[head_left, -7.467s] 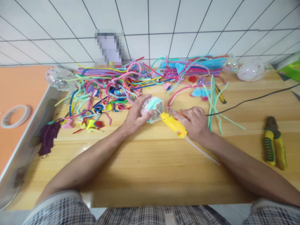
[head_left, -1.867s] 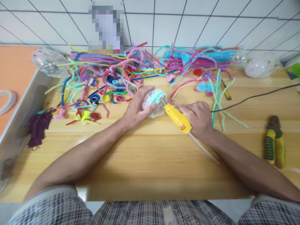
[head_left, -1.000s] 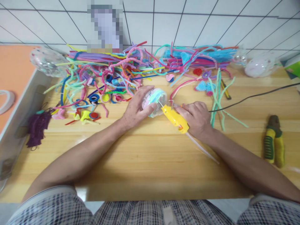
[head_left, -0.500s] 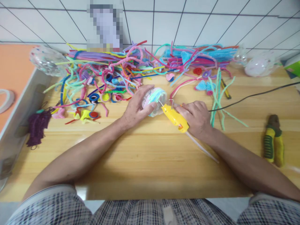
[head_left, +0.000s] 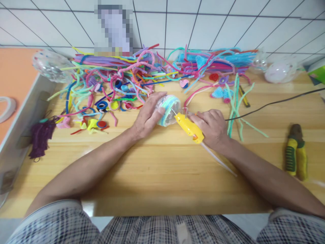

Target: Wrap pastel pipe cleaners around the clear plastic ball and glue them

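Observation:
My left hand (head_left: pixel 148 115) is closed around a clear ball wrapped in pastel pipe cleaners (head_left: pixel 167 107), its thumb lying on the coloured bands. In my right hand (head_left: pixel 213 127) is a yellow hot glue gun (head_left: pixel 189 127), gripped by the handle, which the fingers mostly hide. The metal nozzle points up and left at the ball's wrapped side; whether it touches cannot be made out. A whitish glue stick (head_left: pixel 219 160) sticks out of the gun's rear. Just beyond the ball lies a pink pipe cleaner (head_left: pixel 196 93).
Loose pipe cleaners (head_left: pixel 111 81) crowd the back of the wooden table (head_left: pixel 152 179). Pale green stems (head_left: pixel 235 108), a cutter knife (head_left: pixel 244 96) and pliers (head_left: pixel 296 152) lie to the right. A black cord (head_left: pixel 274 103) runs rightward. A purple tassel (head_left: pixel 42 137) is at left.
The ball has turned a little in my left hand, and that thumb has drawn back leftward from the nozzle. The glue gun stays almost where it was.

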A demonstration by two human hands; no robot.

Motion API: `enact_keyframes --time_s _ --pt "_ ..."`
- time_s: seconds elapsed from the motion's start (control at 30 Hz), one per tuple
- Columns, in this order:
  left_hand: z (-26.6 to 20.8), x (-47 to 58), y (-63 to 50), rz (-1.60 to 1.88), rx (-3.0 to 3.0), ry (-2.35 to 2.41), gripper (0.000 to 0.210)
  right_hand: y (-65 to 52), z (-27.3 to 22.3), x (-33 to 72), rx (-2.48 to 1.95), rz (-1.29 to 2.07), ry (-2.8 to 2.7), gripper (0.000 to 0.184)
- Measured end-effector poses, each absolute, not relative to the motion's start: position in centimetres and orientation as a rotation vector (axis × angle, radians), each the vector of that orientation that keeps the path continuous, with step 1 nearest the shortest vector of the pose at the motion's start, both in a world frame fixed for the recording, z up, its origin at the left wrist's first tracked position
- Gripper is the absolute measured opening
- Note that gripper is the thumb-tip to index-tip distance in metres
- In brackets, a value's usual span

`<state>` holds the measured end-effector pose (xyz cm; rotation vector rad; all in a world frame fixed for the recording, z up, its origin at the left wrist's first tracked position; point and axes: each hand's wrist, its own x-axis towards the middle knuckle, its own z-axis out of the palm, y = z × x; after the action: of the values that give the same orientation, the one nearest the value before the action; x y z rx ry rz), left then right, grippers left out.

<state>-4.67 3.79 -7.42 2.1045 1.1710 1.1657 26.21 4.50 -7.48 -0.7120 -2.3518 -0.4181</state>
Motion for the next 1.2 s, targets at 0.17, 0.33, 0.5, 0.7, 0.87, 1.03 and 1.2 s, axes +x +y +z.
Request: enact_keyframes --time_s 0.17,0.33,0.5,0.7,0.87,1.03,1.2 --pt "-7.68 -4.8 4.03 1.199 2.144 1.128 0.063 4.51 -7.4 26.13 -0.717 -0.434 -2.354 0.03" --pt "-7.87 -4.68 4.18 1.193 2.164 1.165 0.066 4.58 -7.23 26.21 -0.691 -0.433 -2.357 0.029" --pt "-7.79 -4.54 4.22 1.212 2.183 1.171 0.066 4.57 -6.98 26.08 -0.677 -0.449 -2.359 0.028" --pt "-7.91 -4.59 4.35 1.218 2.195 1.167 0.065 4.56 -7.01 25.88 -0.668 -0.45 -2.323 0.026" --pt "-7.88 -4.63 4.26 1.223 2.186 1.154 0.063 4.59 -7.11 25.92 -0.671 -0.447 -2.322 0.03" --pt "-8.01 -4.71 4.22 1.225 2.171 1.144 0.063 4.58 -7.13 25.98 -0.679 -0.453 -2.333 0.03" --pt "-8.15 -4.73 4.3 1.238 2.188 1.15 0.064 4.52 -7.1 25.88 -0.669 -0.426 -2.329 0.029"
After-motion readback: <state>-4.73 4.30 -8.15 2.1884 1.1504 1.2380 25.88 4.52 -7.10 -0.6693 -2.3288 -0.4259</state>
